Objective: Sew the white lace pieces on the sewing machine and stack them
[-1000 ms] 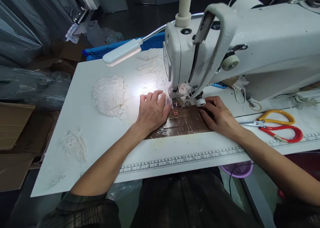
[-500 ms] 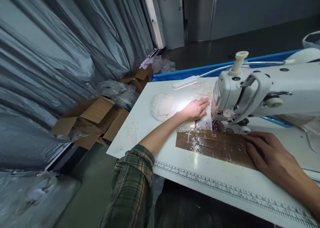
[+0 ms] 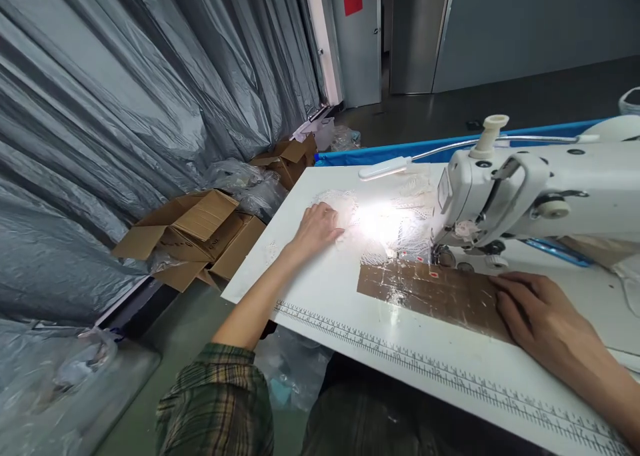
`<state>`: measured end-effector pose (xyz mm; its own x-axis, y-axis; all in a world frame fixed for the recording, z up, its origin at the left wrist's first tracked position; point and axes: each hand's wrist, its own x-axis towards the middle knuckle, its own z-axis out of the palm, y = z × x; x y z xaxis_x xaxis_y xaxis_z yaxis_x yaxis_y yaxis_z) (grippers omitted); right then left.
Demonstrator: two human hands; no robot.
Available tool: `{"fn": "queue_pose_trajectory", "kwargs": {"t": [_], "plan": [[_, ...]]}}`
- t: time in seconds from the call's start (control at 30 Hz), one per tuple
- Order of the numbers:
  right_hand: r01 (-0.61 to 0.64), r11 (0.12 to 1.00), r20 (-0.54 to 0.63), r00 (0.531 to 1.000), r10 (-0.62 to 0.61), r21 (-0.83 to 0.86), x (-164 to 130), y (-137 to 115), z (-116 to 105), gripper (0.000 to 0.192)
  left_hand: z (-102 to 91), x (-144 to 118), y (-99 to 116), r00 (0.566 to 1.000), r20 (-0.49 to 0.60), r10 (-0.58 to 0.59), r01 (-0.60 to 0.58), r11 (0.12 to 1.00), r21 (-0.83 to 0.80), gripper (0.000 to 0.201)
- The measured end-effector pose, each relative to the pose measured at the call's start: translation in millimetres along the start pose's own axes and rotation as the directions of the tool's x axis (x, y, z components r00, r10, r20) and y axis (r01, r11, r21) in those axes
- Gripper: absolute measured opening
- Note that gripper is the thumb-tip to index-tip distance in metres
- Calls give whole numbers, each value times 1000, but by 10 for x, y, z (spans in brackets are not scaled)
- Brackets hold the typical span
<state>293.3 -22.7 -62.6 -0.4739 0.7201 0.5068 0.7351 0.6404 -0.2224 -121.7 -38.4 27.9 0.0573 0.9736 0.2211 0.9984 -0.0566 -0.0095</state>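
White lace fabric lies bunched on the left of the machine table and stretches right to the sewing machine's needle area, partly washed out by a bright light. My left hand is at the lace's left edge, its fingers bent over it and thumb apart; the fingertips are partly hidden. The white sewing machine has its presser foot down by the lace's right end. Brown tape covers the table in front of it. My right hand rests open on the tape's right end, fingers stretched out.
A lamp on a bendable neck hangs over the lace. Along the table's front edge runs a printed ruler. Open cardboard boxes and plastic bags stand left of the table, beside a grey curtain.
My left hand has moved left from beside the needle to the bunched end of the lace. My right hand stays on the tape. The view has shifted slightly.
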Motion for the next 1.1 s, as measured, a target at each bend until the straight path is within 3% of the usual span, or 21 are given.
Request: {"fn": "queue_pose_trajectory", "kwargs": {"t": [0.13,0.27,0.33,0.5,0.6,0.7,0.77,0.83,0.9,0.97,1.1], "plan": [[-56,998,11,998,56,12,3,-51,-35,44,47,-53,-140,999,-22,-46,45,998,-50,16],[-91,995,44,995,89,36,20,-88,-86,40,44,-52,-56,995,-95,-41,34,997,-71,19],[-104,994,73,992,101,44,30,-104,-104,37,57,-67,70,994,-106,26,-36,994,-101,18],[-123,990,72,990,118,69,43,-131,-115,36,156,-193,498,961,-4,275,-262,910,-321,14],[-122,990,77,990,116,72,43,-140,-120,37,128,-297,683,915,30,403,-330,788,-520,14],[-120,989,77,991,113,82,49,-147,-132,37,18,-354,749,846,98,525,-317,642,-698,18],[-119,989,78,991,112,86,58,-152,-138,38,-36,-336,750,872,84,482,-274,624,-732,19],[-119,989,81,990,112,90,68,-157,-141,39,-36,-276,744,939,46,341,-213,680,-702,24],[-129,987,73,990,122,99,74,-162,-139,38,23,-196,753,980,31,197,-129,746,-654,28],[-140,984,63,989,134,107,74,-163,-134,38,117,-123,781,991,41,125,-75,795,-602,27],[-132,985,64,990,125,108,50,-137,-119,37,274,-64,842,993,25,117,-88,856,-509,14]]}}
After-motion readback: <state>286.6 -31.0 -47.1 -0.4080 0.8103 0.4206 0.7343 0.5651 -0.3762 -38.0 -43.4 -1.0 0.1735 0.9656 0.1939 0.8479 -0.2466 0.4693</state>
